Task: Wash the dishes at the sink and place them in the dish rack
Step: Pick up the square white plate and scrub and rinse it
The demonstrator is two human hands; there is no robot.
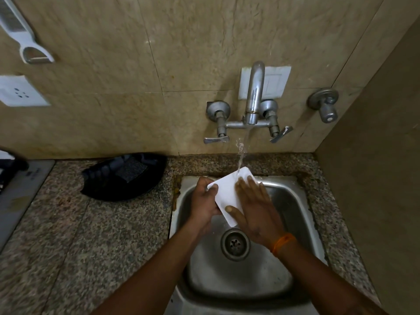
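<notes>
Plate (229,196) tilted, long axis near-to-far under tap stream; left hand (204,201) grips left edge, right hand (254,210) flat-fingered rubbing face.

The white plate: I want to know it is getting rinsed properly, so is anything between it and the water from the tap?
Nothing visible is. The stream from the tap lands on the white plate at its far corner, just beyond the right hand pressed flat on it. The left hand grips its left edge.
</notes>
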